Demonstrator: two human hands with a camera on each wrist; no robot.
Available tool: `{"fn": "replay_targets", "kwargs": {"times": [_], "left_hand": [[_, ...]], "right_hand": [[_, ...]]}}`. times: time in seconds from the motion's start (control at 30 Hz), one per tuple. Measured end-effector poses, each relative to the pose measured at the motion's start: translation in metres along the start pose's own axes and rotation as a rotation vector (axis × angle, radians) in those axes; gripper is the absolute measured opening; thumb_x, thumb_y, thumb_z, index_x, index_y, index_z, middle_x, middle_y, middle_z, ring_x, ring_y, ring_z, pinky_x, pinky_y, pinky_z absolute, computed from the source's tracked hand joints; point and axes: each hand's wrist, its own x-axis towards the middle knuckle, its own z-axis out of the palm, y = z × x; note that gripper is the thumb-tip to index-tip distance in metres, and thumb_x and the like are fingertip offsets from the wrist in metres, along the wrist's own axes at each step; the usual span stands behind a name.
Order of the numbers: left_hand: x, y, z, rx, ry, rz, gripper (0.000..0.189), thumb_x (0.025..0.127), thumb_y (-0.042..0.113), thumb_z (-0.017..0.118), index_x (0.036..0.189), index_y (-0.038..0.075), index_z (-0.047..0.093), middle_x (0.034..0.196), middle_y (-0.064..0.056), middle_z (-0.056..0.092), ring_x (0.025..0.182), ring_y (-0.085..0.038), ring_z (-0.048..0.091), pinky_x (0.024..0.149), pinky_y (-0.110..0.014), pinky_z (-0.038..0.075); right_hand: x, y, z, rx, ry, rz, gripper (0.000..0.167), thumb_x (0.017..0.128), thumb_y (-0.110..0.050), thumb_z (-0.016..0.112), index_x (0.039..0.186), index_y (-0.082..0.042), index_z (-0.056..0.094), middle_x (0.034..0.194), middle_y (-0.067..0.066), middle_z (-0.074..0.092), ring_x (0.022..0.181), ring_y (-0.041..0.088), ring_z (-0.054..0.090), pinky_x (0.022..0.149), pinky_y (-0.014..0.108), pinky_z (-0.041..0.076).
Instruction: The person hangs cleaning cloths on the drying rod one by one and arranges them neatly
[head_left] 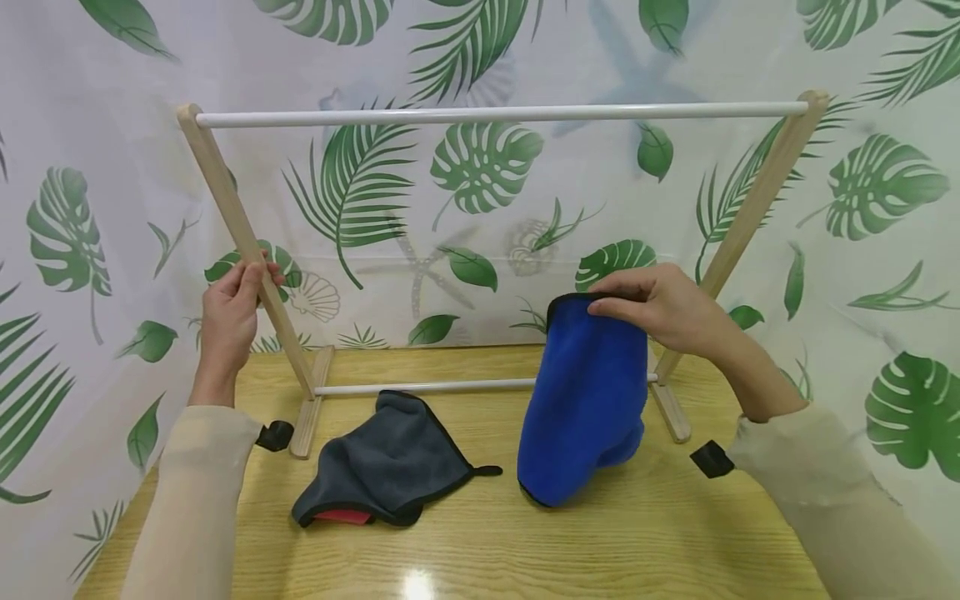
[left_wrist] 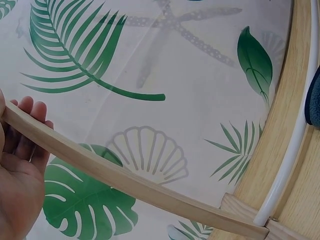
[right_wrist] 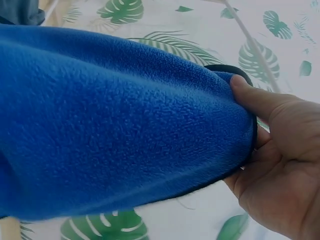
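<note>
My right hand (head_left: 667, 307) pinches the black-edged top of a blue towel (head_left: 581, 400), which hangs down in front of the rack's right leg. In the right wrist view the thumb presses on the blue towel's (right_wrist: 125, 125) plush face, with the other fingers behind it. My left hand (head_left: 234, 312) grips the left wooden post (head_left: 243, 225) of a drying rack about halfway up. The left wrist view has the fingers curled round that post (left_wrist: 110, 167). A grey towel (head_left: 390, 458) with black trim and a red patch underneath lies crumpled on the table.
The rack's white top bar (head_left: 495, 114) spans the two posts, with a white lower bar (head_left: 427, 387) near the table (head_left: 480, 558). Its right post (head_left: 765, 192) stands behind my right hand. A leaf-print cloth (head_left: 480, 250) covers the wall behind.
</note>
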Motion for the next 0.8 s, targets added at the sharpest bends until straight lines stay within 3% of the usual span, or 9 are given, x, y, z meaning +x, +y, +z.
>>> {"fn": "replay_targets", "kwargs": {"times": [0.13,0.33,0.63,0.8], "left_hand": [[0.001,0.000,0.001,0.013,-0.002,0.006,0.046,0.103,0.036,0.061,0.135,0.003,0.065,0.114,-0.010,0.069,0.102,-0.013,0.067,0.097,-0.020,0.050],[0.000,0.000,0.001,0.028,-0.013,0.006,0.045,0.104,0.036,0.060,0.136,0.004,0.065,0.112,-0.004,0.070,0.102,-0.012,0.067,0.096,-0.021,0.051],[0.000,-0.002,-0.001,0.024,-0.007,0.017,0.048,0.103,0.037,0.060,0.136,0.001,0.065,0.116,-0.012,0.067,0.102,-0.012,0.067,0.096,-0.019,0.050],[0.000,-0.001,0.000,0.026,-0.011,0.024,0.048,0.104,0.037,0.059,0.136,0.001,0.065,0.115,-0.011,0.067,0.102,-0.013,0.067,0.098,-0.020,0.050]], "right_hand": [[0.002,-0.007,-0.012,0.011,0.033,0.003,0.021,0.100,-0.002,0.067,0.119,-0.003,0.076,0.109,0.010,0.076,0.089,0.001,0.065,0.074,0.016,0.051],[0.010,-0.015,-0.030,-0.024,0.119,-0.046,0.021,0.100,-0.002,0.067,0.119,-0.004,0.077,0.104,0.009,0.076,0.074,0.006,0.062,0.063,0.017,0.046],[0.026,-0.023,-0.050,-0.040,0.274,-0.172,0.020,0.099,0.003,0.066,0.116,0.000,0.076,0.104,-0.014,0.069,0.086,0.001,0.066,0.073,0.012,0.048],[0.036,-0.027,-0.066,-0.054,0.350,-0.156,0.018,0.100,-0.002,0.068,0.115,0.002,0.076,0.099,-0.007,0.072,0.079,0.003,0.066,0.070,0.013,0.047]]}}
